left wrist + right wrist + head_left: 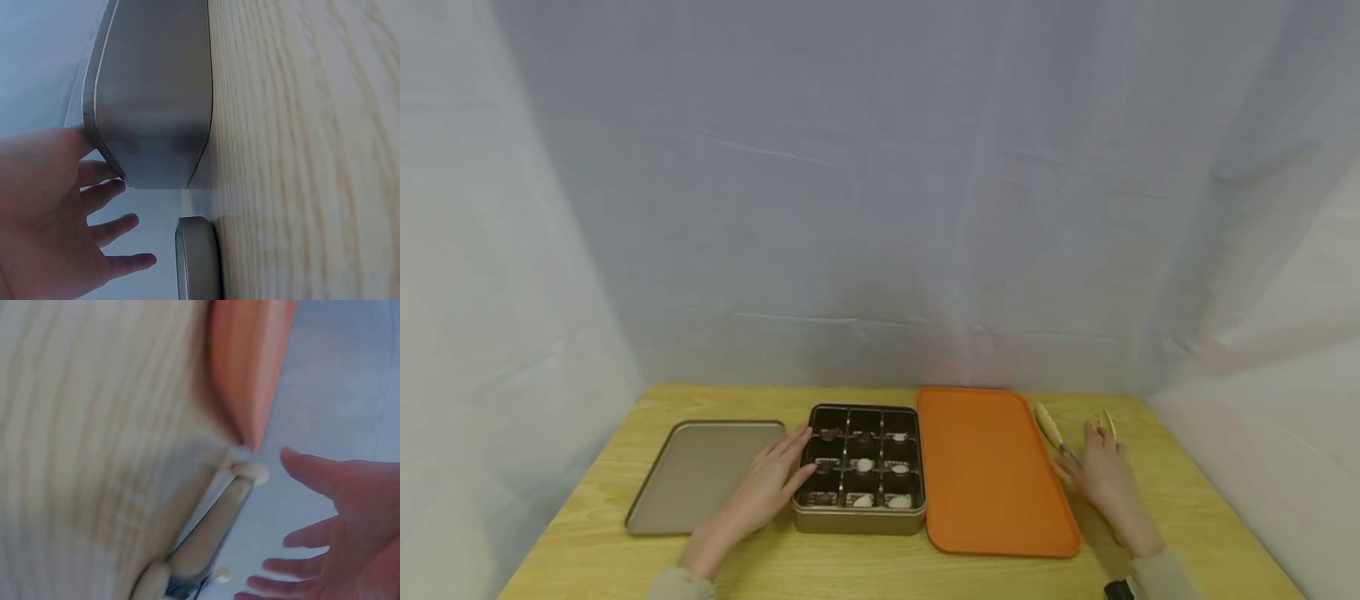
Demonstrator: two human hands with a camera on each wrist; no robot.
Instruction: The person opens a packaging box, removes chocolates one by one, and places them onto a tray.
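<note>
Gold tin, orange tray, pale wood bench

The box [859,518] is dull gold outside with a black grid holding brown and white chocolates [864,465]; its lid [700,471] is matte gold-grey. The tray [988,467] is plain orange, the tongs [1051,432] cream with silvery metal, the bench [1180,508] light yellow woodgrain, the backdrop [880,183] white.

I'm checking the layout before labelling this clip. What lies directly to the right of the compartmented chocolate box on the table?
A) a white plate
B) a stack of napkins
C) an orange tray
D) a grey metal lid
C: the orange tray lies flat right against the chocolate box on its right side, while the flat grey-gold lid sits on the box's left.
</note>
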